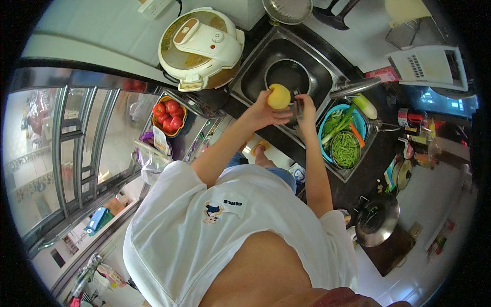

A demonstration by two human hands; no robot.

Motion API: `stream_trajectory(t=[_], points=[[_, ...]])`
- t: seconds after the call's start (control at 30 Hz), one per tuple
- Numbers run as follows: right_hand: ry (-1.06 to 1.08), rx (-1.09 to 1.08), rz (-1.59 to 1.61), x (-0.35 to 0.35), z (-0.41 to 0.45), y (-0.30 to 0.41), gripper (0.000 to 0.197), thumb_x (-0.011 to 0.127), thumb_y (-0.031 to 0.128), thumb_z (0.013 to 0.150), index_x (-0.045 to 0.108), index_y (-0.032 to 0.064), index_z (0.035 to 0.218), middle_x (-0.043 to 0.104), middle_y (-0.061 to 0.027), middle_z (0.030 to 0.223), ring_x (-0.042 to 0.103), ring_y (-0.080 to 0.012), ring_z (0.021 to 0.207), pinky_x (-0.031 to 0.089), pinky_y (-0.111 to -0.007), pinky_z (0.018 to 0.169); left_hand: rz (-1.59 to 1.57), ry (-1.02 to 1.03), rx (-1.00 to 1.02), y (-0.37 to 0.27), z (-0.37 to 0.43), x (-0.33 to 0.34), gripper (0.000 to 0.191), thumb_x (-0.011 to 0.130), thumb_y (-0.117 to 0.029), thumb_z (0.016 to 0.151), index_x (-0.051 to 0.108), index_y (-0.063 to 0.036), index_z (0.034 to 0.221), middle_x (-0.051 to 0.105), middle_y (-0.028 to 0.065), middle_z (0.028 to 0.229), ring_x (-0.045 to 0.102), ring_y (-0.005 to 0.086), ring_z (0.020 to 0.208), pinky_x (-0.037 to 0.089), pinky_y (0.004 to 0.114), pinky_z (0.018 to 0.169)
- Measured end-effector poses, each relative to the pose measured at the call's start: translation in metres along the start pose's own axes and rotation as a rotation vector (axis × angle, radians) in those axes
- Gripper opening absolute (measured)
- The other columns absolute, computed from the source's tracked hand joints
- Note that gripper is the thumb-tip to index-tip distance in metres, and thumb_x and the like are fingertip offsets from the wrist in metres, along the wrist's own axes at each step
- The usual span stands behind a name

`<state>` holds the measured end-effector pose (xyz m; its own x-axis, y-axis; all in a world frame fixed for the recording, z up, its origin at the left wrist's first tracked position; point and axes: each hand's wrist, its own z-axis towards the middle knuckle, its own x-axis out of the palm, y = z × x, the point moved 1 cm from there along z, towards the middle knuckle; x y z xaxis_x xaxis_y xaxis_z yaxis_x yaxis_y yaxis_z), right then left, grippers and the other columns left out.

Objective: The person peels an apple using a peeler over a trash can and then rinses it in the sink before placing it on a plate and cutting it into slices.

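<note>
My left hand holds a round, smooth yellow fruit or vegetable over the near edge of the sink. Close beside it, my right hand grips a small, thin tool, blurred and partly covered by the fingers, so its kind is unclear. Below both hands, a round metal-rimmed bowl sits in the basin. To the right of my right hand, a turquoise basin holds leafy greens, a carrot and a bowl of cut green beans.
A metal faucet reaches over the sink's right side, near a pale green radish or gourd. Left of the sink stands a white electric cooker. Red tomatoes fill an orange basket at left. A metal pan lies at lower right.
</note>
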<state>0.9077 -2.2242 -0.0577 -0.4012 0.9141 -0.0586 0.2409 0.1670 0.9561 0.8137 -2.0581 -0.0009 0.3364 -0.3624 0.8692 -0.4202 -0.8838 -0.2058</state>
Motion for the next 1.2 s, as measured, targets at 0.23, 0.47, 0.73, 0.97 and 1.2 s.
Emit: stream_trajectory(t=[0.23,0.47,0.73,0.97,1.2], points=[[-0.097,-0.578,-0.837,-0.002,-0.011,0.014,0.038,0.057,-0.007,0.06,0.051,-0.0027,0.098,0.05,-0.0173,0.098,0.047,-0.0361,0.095,0.041,-0.04,0.08,0.163,-0.133,-0.126,0.027,0.04,-0.008,0.049,0.043,-0.049,0.087,0.048,-0.0097,0.116,0.051,0.0087,0.109,0.051,0.0229,0.095,0.043,0.047,0.084],[0.013,-0.563,-0.846,-0.024,0.002,-0.001,0.042,0.057,-0.01,0.061,0.051,-0.0043,0.103,0.05,-0.0178,0.103,0.046,-0.0377,0.099,0.041,-0.042,0.086,0.019,0.064,-0.225,0.033,0.088,-0.031,0.046,0.046,-0.046,0.086,0.047,-0.0102,0.116,0.051,0.0099,0.107,0.054,0.0245,0.09,0.044,0.043,0.081],[-0.324,-0.316,-0.544,-0.083,0.026,-0.034,0.03,0.054,0.004,0.084,0.042,-0.0046,0.11,0.055,-0.0176,0.1,0.059,-0.0259,0.081,0.049,-0.034,0.068,0.252,-0.179,-0.007,0.044,0.116,-0.001,0.041,0.052,-0.03,0.088,0.046,-0.0035,0.118,0.051,0.012,0.111,0.055,0.0215,0.092,0.05,0.035,0.078],[-0.607,0.184,-0.026,-0.203,0.113,-0.097,0.049,0.049,0.033,0.092,0.038,-0.0144,0.099,0.058,-0.0155,0.061,0.059,-0.0242,0.044,0.05,-0.034,0.037,0.668,-0.339,0.083,0.061,0.171,-0.01,0.051,0.066,-0.032,0.078,0.049,-0.0024,0.116,0.057,0.0075,0.095,0.057,0.0196,0.081,0.05,0.029,0.072],[-0.412,0.208,-0.355,-0.234,0.151,-0.11,0.063,0.03,0.038,0.097,0.055,-0.0077,0.062,0.059,-0.0155,0.053,0.059,-0.0221,0.041,0.051,-0.032,0.037,1.226,-0.456,0.37,0.071,0.198,-0.031,0.071,0.077,-0.029,0.066,0.044,0.0053,0.119,0.052,0.0183,0.112,0.056,0.025,0.097,0.046,0.034,0.084]])
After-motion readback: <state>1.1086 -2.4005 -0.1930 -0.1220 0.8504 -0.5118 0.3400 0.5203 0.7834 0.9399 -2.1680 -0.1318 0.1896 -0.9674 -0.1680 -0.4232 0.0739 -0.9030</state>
